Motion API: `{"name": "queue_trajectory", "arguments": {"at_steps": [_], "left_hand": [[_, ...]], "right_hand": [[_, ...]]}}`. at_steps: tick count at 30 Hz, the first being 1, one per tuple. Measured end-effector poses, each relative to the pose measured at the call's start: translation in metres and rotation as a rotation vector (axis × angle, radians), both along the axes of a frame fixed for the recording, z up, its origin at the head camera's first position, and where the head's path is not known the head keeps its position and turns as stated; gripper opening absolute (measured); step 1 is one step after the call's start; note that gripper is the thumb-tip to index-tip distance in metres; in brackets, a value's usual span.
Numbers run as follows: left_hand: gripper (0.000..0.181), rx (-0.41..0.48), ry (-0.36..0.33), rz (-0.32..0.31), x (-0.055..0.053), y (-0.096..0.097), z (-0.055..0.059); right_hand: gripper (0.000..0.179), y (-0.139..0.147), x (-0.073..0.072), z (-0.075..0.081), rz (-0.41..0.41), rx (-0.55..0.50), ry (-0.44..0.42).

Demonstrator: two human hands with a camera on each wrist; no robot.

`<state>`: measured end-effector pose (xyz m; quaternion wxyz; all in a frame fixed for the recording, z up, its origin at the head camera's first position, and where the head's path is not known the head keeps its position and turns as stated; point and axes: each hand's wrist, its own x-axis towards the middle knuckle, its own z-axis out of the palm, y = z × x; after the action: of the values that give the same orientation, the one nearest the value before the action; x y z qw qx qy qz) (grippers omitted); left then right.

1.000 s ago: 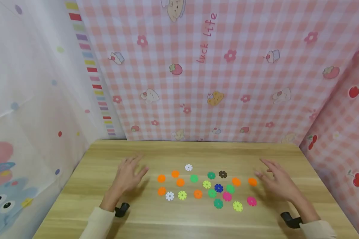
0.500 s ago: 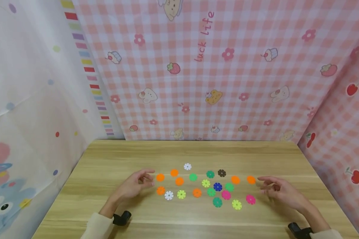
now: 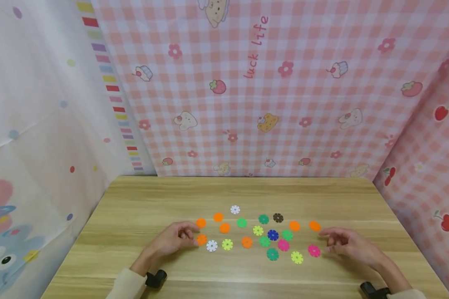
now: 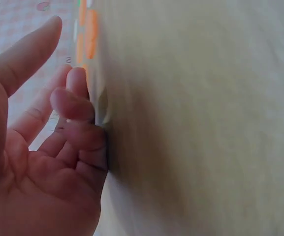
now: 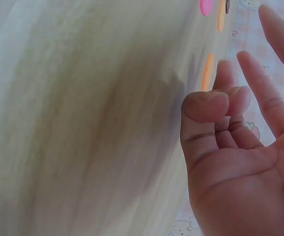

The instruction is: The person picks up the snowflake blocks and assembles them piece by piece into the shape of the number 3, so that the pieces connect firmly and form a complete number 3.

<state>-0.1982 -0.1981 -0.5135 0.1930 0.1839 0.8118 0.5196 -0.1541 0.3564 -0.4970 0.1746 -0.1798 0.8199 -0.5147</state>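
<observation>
Several notched plastic discs lie flat and scattered on the wooden table in the head view. My left hand [image 3: 176, 239] is at the left end of the group, its fingertips right at an orange disc [image 3: 201, 240] and overlapping the edge of another orange disc [image 3: 201, 223]. In the left wrist view its fingers [image 4: 73, 105] bend loosely, the thumb apart, with nothing in them. Beyond the right end, my right hand [image 3: 353, 246] hovers low beside an orange disc [image 3: 314, 226] and a pink disc [image 3: 314, 251]. Its fingers [image 5: 205, 107] are loosely bent around nothing.
Between the hands lie a blue disc [image 3: 272, 235], a dark brown disc [image 3: 278, 218], a white disc [image 3: 235, 209], and green, yellow and orange ones. A pink checked cloth [image 3: 217, 108] hangs behind the table [image 3: 247, 278], with more cloth at both sides.
Both hands have come down towards the table, and their fingers have bent more. My left hand has moved right to the nearest orange discs. The discs stay where they were.
</observation>
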Motion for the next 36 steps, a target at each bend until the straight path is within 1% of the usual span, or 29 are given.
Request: {"name": "queue_trajectory", "arguments": {"at_steps": [4, 7, 10, 14, 20, 22, 26, 30, 33, 36], "left_hand": [[0.038, -0.052, 0.009, 0.000, -0.002, 0.002, -0.003], [0.037, -0.065, 0.022, -0.002, -0.005, 0.002, -0.004], [0.036, -0.084, 0.037, 0.011, -0.006, 0.002, -0.003], [0.034, -0.113, 0.048, 0.038, -0.006, 0.001, -0.004], [0.034, -0.143, 0.087, 0.032, -0.006, 0.004, -0.007], [0.034, -0.140, 0.081, 0.025, -0.006, 0.006, -0.008], [0.036, -0.117, 0.071, 0.014, -0.004, 0.008, -0.008], [0.037, -0.101, 0.078, 0.015, -0.003, 0.010, -0.006], [0.034, -0.115, 0.087, 0.027, -0.004, 0.009, -0.006], [0.030, -0.128, 0.095, 0.035, -0.006, 0.008, -0.007]], "right_hand": [[0.043, -0.004, -0.002, -0.002, 0.001, 0.037, -0.041], [0.045, -0.007, -0.005, -0.004, -0.004, 0.062, -0.083], [0.045, -0.011, -0.007, -0.006, -0.016, 0.084, -0.096], [0.043, -0.015, -0.011, -0.010, -0.017, 0.114, -0.053], [0.039, -0.014, -0.008, -0.013, 0.013, 0.093, 0.013], [0.038, -0.013, -0.007, -0.014, 0.017, 0.090, 0.013], [0.036, -0.011, -0.006, -0.016, 0.039, 0.094, 0.041], [0.034, -0.011, -0.006, -0.017, 0.043, 0.106, 0.090], [0.033, -0.012, -0.008, -0.018, 0.034, 0.118, 0.110], [0.031, -0.012, -0.009, -0.020, 0.027, 0.119, 0.112]]}}
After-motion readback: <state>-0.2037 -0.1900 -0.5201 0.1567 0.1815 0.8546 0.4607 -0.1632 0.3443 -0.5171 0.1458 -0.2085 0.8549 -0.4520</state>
